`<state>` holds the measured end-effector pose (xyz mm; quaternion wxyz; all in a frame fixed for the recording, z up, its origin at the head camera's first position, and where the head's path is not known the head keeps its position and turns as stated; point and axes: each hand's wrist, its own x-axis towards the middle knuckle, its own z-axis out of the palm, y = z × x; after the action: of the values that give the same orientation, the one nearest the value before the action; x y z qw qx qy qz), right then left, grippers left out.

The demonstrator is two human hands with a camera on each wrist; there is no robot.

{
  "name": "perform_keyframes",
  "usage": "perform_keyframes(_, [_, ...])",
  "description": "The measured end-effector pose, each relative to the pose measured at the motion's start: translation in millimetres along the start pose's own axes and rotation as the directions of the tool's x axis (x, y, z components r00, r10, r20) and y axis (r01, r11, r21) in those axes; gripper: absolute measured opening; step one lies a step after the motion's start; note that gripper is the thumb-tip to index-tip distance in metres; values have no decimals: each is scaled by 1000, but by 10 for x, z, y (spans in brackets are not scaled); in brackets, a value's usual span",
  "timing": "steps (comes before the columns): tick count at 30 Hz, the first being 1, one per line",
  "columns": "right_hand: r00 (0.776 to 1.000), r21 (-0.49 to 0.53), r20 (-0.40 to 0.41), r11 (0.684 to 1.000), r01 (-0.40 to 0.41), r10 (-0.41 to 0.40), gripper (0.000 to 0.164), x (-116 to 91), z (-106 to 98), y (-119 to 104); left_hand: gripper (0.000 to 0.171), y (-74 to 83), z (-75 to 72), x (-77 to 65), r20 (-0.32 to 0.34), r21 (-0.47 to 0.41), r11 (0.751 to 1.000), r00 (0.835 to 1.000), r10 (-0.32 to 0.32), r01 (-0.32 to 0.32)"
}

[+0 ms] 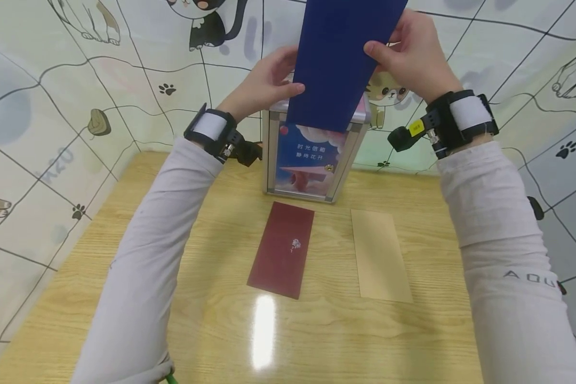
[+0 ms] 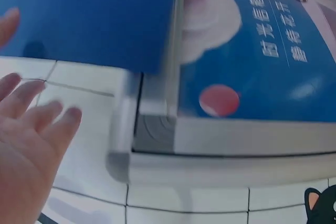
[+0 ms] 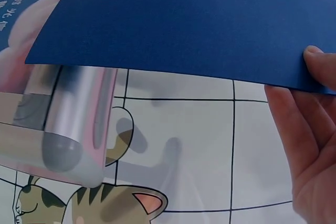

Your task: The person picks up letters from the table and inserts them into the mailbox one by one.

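A dark blue envelope [image 1: 341, 64] is held up, tilted, in front of the letter box [image 1: 309, 184], its lower edge overlapping the box's top front. My right hand [image 1: 422, 58] pinches its right edge, thumb [image 3: 320, 66] on the near face and fingers behind. At the left edge is my left hand [image 1: 269, 82], its thumb over the blue face. In the left wrist view that hand's fingers [image 2: 37, 114] are spread loosely, apart from the envelope. The box has metal corner strips and a blue-and-pink printed front; the envelope hides much of its top.
On the wooden table [image 1: 221, 330] in front of the box lie a dark red envelope [image 1: 283, 256] with a small white design and, to its right, a beige envelope [image 1: 381, 256]. A cat-patterned cloth [image 1: 139, 74] hangs behind and at both sides.
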<state>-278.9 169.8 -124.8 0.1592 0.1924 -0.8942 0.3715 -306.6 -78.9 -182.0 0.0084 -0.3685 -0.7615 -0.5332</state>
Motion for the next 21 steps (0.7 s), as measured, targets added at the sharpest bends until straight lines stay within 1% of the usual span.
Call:
perform_keyframes(2, [1000,19,-11,1000,1,-1,35,21,-36,-11,77,-58,-47,-3,-20,39,999,1000,3,-3])
perform_keyframes(4, [1000,64,-19,998,4,-2,36,45,-71,-20,88,-154,-88,5,-41,101,995,999,-16,20])
perform_keyframes(6, [1000,95,-27,995,8,-5,39,70,-101,-32,94,-253,-123,13,-62,158,985,997,-53,62])
perform_keyframes(8, [999,122,-35,993,1,3,42,95,-126,-45,98,-321,-143,7,-81,199,973,991,-105,119])
perform_keyframes(11, [999,139,-41,990,-30,36,45,128,-156,-63,102,-393,-154,-18,-98,258,944,977,-189,208])
perform_keyframes(12, [998,144,-43,989,-37,43,45,143,-165,-66,104,-423,-154,-20,-100,270,936,973,-206,226])
perform_keyframes(13, [998,153,-45,987,-43,50,45,159,-173,-71,105,-454,-154,-24,-101,278,930,970,-221,241])
perform_keyframes(15, [997,158,-49,986,-51,59,45,187,-182,-75,106,-518,-146,-26,-100,281,926,967,-233,252])
perform_keyframes(21, [995,137,-60,988,-68,77,46,269,-174,-49,109,-690,-109,-14,-88,243,939,970,-227,242])
